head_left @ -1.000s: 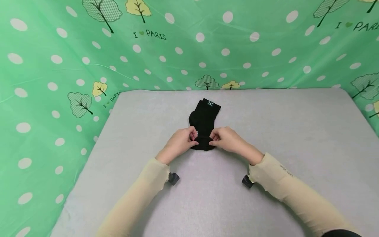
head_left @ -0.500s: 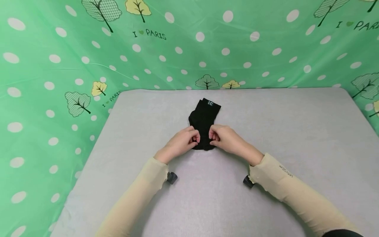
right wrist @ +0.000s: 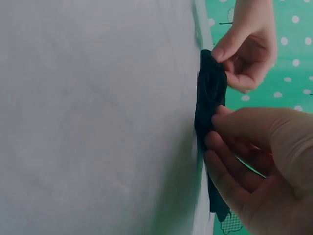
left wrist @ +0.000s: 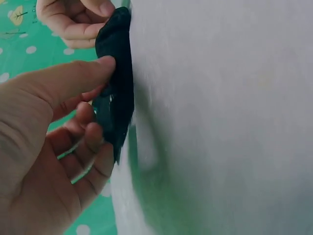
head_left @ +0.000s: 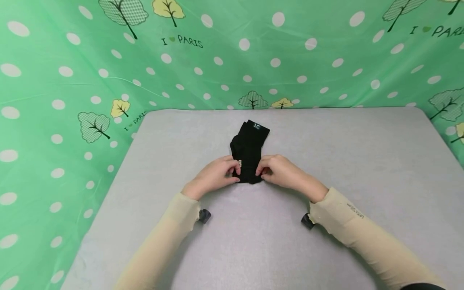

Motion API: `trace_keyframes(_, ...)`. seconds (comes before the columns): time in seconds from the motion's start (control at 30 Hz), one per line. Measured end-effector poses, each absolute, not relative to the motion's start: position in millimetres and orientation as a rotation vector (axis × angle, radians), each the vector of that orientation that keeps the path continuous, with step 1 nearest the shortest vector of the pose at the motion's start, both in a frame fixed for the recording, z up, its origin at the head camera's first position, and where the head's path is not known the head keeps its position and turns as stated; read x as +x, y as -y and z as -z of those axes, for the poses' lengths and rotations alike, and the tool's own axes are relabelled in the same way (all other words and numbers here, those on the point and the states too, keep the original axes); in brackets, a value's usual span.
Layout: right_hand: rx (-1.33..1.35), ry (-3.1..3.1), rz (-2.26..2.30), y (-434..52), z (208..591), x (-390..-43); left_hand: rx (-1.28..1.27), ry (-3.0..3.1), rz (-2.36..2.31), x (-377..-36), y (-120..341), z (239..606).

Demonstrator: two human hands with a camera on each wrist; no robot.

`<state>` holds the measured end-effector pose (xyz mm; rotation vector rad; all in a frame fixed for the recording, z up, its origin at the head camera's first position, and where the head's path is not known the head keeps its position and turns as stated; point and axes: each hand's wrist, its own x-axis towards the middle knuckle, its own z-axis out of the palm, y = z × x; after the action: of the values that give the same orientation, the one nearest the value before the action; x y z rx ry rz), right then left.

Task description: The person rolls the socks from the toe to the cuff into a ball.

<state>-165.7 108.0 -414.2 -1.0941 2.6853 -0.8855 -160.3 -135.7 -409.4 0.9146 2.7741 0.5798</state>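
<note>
A black sock (head_left: 249, 149) with a small "LC" label at its far end lies flat on the grey table (head_left: 362, 161), its length running away from me. My left hand (head_left: 235, 174) pinches the near end of the sock from the left, and my right hand (head_left: 260, 172) pinches it from the right. In the left wrist view the thumb (left wrist: 93, 68) and curled fingers (left wrist: 93, 142) close on the sock (left wrist: 120, 98). The right wrist view has the thumb and fingers (right wrist: 220, 166) gripping the sock (right wrist: 210, 88), with the other hand (right wrist: 249, 44) beyond.
A green cloth (head_left: 232, 60) printed with white dots and trees hangs behind the table and drapes down its left side. Small black cameras (head_left: 204, 216) (head_left: 307, 220) sit under both wrists. Bare grey tabletop lies on both sides of the sock.
The left hand has shifted slightly left and toward me, uncovering small white lettering on the sock's left edge. The right hand stays at the near end, barely moved.
</note>
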Motion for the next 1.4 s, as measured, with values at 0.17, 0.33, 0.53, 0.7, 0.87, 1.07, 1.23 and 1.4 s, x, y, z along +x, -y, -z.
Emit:
trace_keyframes(0.17,-1.09,-2.66,0.901,-108.7,415.6,-166.9,1.089,-2.771,-0.503,-157.8,136.7,406.7)
trace_keyframes(0.33,-1.08,-2.66,0.879,-106.7,414.3,-167.2,1.126,-2.738,-0.412,-157.7,135.6,407.5)
trace_keyframes(0.53,-1.07,-2.656,0.814,-104.3,412.8,-167.3,1.039,-2.739,-0.424,-159.1,137.3,409.5)
trace_keyframes(0.7,-1.041,-2.67,0.728,-100.6,410.4,-166.0,1.051,-2.79,-0.431,-160.2,137.5,411.3)
trace_keyframes(0.87,-1.02,-2.707,0.729,-100.1,411.5,-166.0,1.017,-2.857,-0.451,-160.1,137.7,413.5)
trace_keyframes(1.07,-1.053,-2.743,0.793,-102.6,413.0,-167.3,0.968,-2.881,-0.499,-159.5,139.2,412.8)
trace_keyframes(1.23,-1.023,-2.746,0.855,-103.1,413.7,-169.4,0.897,-2.873,-0.544,-161.0,139.9,410.9)
trace_keyframes(1.4,-0.955,-2.704,0.908,-100.7,413.4,-169.6,0.795,-2.828,-0.661,-164.0,142.6,409.9)
